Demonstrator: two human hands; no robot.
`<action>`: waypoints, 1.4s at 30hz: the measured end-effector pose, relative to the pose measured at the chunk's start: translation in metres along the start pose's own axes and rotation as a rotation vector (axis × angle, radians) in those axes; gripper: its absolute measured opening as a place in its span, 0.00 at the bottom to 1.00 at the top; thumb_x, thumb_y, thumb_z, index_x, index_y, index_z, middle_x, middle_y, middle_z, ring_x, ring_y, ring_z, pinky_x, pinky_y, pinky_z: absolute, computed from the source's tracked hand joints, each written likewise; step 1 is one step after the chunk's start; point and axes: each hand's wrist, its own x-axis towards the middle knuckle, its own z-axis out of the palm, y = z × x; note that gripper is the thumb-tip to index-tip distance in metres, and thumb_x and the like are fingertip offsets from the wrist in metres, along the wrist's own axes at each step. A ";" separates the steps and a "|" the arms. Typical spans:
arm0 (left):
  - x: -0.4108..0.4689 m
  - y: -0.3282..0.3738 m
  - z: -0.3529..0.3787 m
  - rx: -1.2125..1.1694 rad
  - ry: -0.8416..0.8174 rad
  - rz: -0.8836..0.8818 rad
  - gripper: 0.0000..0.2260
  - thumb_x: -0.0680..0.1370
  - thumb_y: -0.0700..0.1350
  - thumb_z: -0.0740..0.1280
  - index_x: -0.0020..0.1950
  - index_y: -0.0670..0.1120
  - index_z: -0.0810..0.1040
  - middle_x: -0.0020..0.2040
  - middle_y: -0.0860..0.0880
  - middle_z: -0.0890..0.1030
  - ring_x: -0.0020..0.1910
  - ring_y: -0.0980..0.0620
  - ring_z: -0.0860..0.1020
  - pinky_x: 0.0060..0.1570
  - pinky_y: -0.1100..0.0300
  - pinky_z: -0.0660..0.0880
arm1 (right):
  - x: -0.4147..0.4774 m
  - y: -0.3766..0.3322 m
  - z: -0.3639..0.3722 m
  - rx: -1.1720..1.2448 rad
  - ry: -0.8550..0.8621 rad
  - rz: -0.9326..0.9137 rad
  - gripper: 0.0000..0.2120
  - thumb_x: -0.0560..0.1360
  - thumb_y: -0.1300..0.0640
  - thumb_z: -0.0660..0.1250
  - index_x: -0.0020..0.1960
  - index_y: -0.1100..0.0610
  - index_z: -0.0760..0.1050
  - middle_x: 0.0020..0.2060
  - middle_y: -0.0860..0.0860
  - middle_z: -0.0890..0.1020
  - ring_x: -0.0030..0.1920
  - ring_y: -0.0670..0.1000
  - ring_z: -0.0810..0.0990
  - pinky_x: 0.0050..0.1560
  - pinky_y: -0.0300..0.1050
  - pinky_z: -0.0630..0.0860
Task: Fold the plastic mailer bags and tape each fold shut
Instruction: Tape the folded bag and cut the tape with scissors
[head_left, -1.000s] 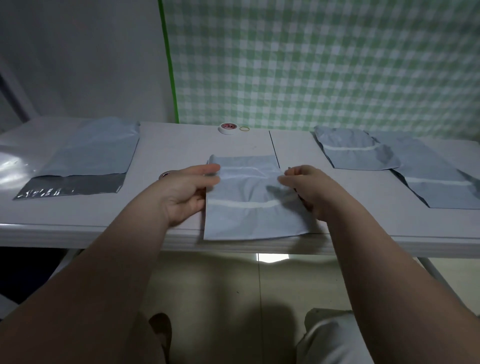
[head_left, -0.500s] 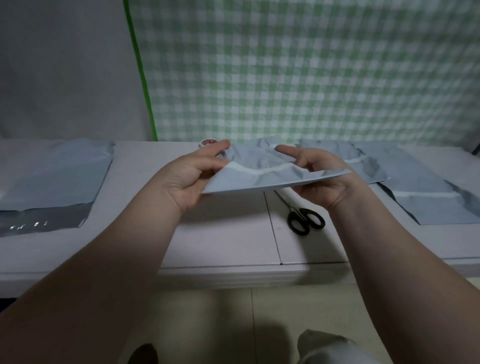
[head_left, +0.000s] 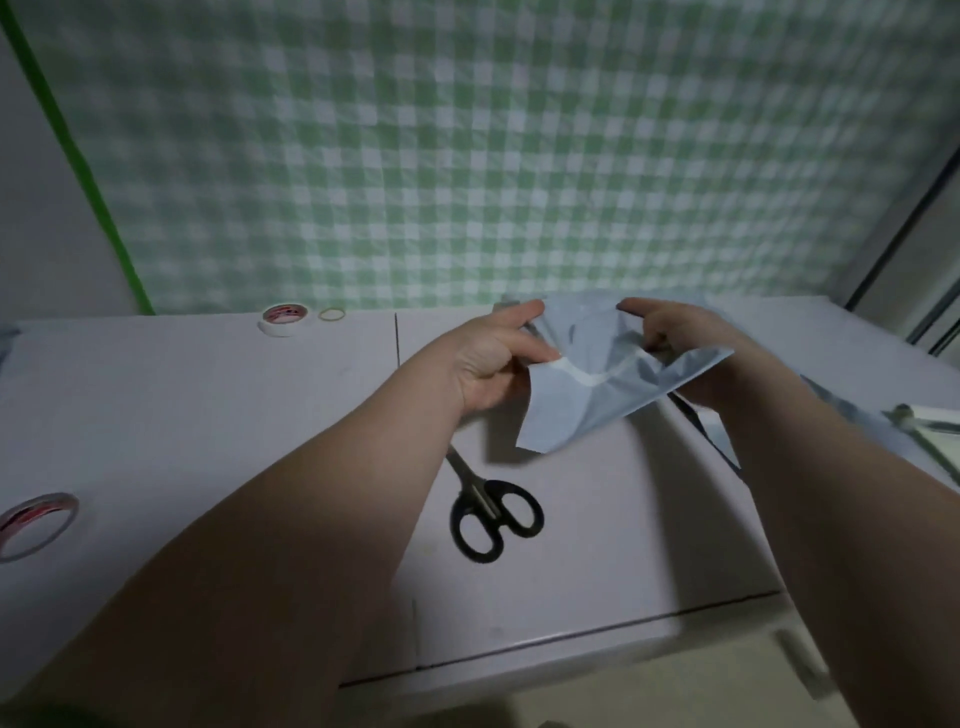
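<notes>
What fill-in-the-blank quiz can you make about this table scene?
The left hand and right hand hold the crumpled grey plastic mailer bag ____ the white table. The metal scissors have ____ handles. Visible round tape rolls number ____: one white roll at the back, one thin clear roll at the left edge. Missing: above; black; two.

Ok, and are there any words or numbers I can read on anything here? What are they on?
Nothing here can be read.
Back tape roll: red print on top, too blurred to read.
Near tape roll at the left edge: red marks, too blurred to read.
Mailer bag: no print shows.
Scissors: no print shows.
</notes>
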 end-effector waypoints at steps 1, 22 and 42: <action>0.010 -0.003 0.002 0.019 0.003 -0.011 0.29 0.74 0.24 0.58 0.73 0.44 0.65 0.55 0.43 0.78 0.46 0.48 0.78 0.37 0.61 0.80 | 0.006 0.001 -0.004 -0.051 0.036 -0.013 0.25 0.66 0.74 0.48 0.57 0.68 0.76 0.60 0.70 0.73 0.44 0.55 0.73 0.36 0.42 0.68; 0.054 -0.019 0.016 1.465 0.404 0.100 0.15 0.74 0.44 0.69 0.60 0.44 0.74 0.66 0.43 0.64 0.57 0.46 0.71 0.57 0.57 0.71 | 0.048 0.020 -0.002 -1.449 0.281 -0.180 0.16 0.77 0.58 0.56 0.63 0.58 0.71 0.63 0.55 0.73 0.65 0.58 0.68 0.62 0.50 0.65; 0.001 -0.014 -0.027 1.837 0.236 0.009 0.32 0.78 0.61 0.57 0.77 0.46 0.56 0.77 0.46 0.56 0.76 0.44 0.52 0.72 0.43 0.55 | 0.013 0.039 0.047 -1.207 0.201 -0.400 0.19 0.80 0.47 0.52 0.59 0.57 0.73 0.58 0.56 0.76 0.62 0.57 0.72 0.61 0.51 0.65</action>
